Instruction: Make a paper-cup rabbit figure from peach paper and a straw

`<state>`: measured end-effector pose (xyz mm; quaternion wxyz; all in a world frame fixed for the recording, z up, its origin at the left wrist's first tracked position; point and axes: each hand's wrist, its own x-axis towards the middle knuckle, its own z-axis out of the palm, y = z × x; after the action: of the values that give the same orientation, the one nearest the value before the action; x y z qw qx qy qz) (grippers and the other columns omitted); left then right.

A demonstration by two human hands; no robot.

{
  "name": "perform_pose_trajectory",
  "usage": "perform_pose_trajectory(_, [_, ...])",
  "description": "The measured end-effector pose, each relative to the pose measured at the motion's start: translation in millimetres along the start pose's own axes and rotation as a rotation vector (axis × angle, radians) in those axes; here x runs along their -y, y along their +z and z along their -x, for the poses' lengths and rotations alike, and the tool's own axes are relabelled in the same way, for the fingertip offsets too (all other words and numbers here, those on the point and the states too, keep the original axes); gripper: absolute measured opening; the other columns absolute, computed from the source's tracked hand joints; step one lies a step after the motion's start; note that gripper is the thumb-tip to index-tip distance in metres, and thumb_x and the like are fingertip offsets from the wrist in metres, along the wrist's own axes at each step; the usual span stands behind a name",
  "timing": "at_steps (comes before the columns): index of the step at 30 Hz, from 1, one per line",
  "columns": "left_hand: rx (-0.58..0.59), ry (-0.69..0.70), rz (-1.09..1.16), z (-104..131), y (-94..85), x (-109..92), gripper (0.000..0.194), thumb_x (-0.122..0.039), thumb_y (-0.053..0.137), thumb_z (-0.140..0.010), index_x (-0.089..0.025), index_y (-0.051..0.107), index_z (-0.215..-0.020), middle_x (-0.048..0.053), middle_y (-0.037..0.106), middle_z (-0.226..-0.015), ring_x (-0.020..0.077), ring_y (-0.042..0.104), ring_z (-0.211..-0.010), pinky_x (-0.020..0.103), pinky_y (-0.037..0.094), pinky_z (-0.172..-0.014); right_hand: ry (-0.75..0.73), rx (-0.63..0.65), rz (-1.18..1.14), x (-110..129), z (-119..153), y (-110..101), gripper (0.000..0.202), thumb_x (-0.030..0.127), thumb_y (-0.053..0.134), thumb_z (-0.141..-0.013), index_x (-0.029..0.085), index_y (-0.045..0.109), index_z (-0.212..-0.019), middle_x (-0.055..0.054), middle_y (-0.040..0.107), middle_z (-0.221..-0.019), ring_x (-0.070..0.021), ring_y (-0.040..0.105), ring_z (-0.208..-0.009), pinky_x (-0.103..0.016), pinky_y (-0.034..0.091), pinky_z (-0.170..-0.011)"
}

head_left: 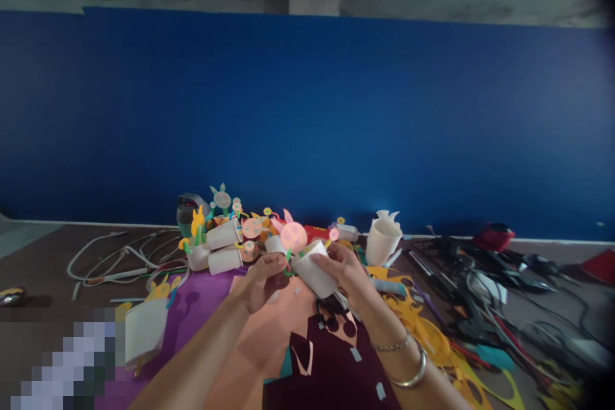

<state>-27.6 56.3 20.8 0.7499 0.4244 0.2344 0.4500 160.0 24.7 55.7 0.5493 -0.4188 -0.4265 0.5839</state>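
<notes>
My right hand [346, 272] grips a tilted white paper cup [314, 277] above the coloured sheets. A pink paper rabbit head [293, 237] stands out beside the cup's mouth, and a small pink paper disc [334, 234] on a yellow stem shows at its right. The fingers of my left hand [263, 278] pinch a curled green strip [288, 264] below the rabbit head. How the strip joins the cup is hidden. Several white cups [225, 261] with paper animal heads, one of them an orange rabbit [197, 223], are grouped just left of my hands.
Purple [192, 307], peach and maroon sheets [331, 365] lie under my arms. Yellow cut-out scraps [432, 336] spread rightward. A large white cup [383, 243] stands behind. White cables [127, 256] tangle at left, dark cables and tools at right. A blue panel [307, 109] rises behind.
</notes>
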Motion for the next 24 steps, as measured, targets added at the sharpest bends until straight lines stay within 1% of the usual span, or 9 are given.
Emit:
perform_pose_trajectory(2, [0.014,-0.029,-0.041,2,-1.7,-2,0.029,-0.031,0.079,-0.063,-0.011,0.060,-0.054,-0.003,0.044,-0.050,0.0043,0.033,-0.046,0.019,0.024,-0.045,-0.010,0.004,0.032,-2,0,0,0.051,0.039,0.080,-0.059,0.016,0.063,-0.101,-0.005,0.069,-0.078,-0.0206,0.063,-0.066,-0.027,0.048,-0.056])
perform_pose_trajectory(5, [0.019,-0.070,-0.097,3,-3.1,-7,0.019,-0.023,0.079,-0.062,-0.010,0.065,-0.061,0.000,0.051,-0.054,0.0056,0.039,-0.049,0.019,0.023,-0.045,-0.025,0.003,0.081,-7,-2,0,0.060,0.038,0.081,-0.056,0.015,0.060,-0.108,-0.006,0.069,-0.079,-0.0211,0.063,-0.067,-0.029,0.049,-0.056])
perform_pose_trajectory(8, [0.000,-0.082,-0.107,1,-3.6,-11,0.018,-0.026,0.077,-0.066,-0.011,0.066,-0.066,0.000,0.054,-0.057,0.0052,0.040,-0.048,0.019,0.024,-0.044,-0.051,-0.009,0.089,-11,-3,-2,0.058,0.039,0.081,-0.057,0.015,0.061,-0.105,-0.007,0.069,-0.081,-0.0215,0.063,-0.069,-0.029,0.049,-0.059])
perform_pose_trajectory(11, [-0.064,-0.026,-0.018,-3,-2.6,-11,0.023,-0.034,0.075,-0.069,-0.013,0.065,-0.067,-0.001,0.055,-0.057,0.0059,0.046,-0.049,0.018,0.033,-0.047,-0.048,-0.044,0.036,-11,-4,-1,0.045,0.042,0.079,-0.060,0.016,0.064,-0.094,-0.005,0.069,-0.077,-0.0201,0.062,-0.065,-0.028,0.049,-0.057])
perform_pose_trajectory(13, [-0.074,0.037,0.050,-6,-0.5,-8,0.025,-0.036,0.076,-0.068,-0.014,0.067,-0.076,-0.001,0.057,-0.062,0.0076,0.052,-0.057,0.019,0.040,-0.055,-0.049,-0.067,-0.015,-11,-5,-1,0.040,0.044,0.077,-0.063,0.016,0.064,-0.089,-0.003,0.068,-0.072,-0.0184,0.061,-0.060,-0.027,0.047,-0.053])
perform_pose_trajectory(16, [-0.050,0.109,0.091,-8,3.8,-4,0.024,-0.028,0.077,-0.069,-0.015,0.068,-0.087,0.000,0.062,-0.070,0.0081,0.057,-0.065,0.020,0.046,-0.066,-0.063,-0.090,-0.063,-12,-5,1,0.037,0.045,0.074,-0.066,0.017,0.063,-0.088,-0.003,0.067,-0.070,-0.0175,0.060,-0.056,-0.027,0.047,-0.050])
perform_pose_trajectory(19, [-0.092,0.141,0.090,-9,6.9,2,0.015,-0.020,0.075,-0.071,-0.016,0.068,-0.083,0.000,0.064,-0.073,0.0081,0.058,-0.066,0.021,0.047,-0.069,-0.076,-0.103,-0.048,-15,-6,1,0.038,0.045,0.073,-0.068,0.016,0.063,-0.091,-0.004,0.068,-0.074,-0.0182,0.061,-0.059,-0.027,0.048,-0.050])
perform_pose_trajectory(21, [-0.136,0.159,0.104,-10,6.8,4,0.012,-0.022,0.074,-0.072,-0.016,0.067,-0.080,0.000,0.065,-0.074,0.0089,0.059,-0.067,0.022,0.048,-0.068,-0.094,-0.119,-0.018,-17,-6,0,0.041,0.045,0.074,-0.066,0.015,0.064,-0.092,-0.005,0.069,-0.077,-0.0190,0.062,-0.063,-0.027,0.049,-0.053])
perform_pose_trajectory(24, [-0.177,0.178,0.125,-13,4.1,6,0.016,-0.029,0.073,-0.072,-0.015,0.068,-0.079,0.001,0.066,-0.077,0.0107,0.060,-0.069,0.022,0.048,-0.065,-0.124,-0.107,-0.004,-18,-6,-1,0.044,0.044,0.076,-0.065,0.015,0.065,-0.095,-0.006,0.070,-0.083,-0.0203,0.063,-0.069,-0.028,0.050,-0.061])
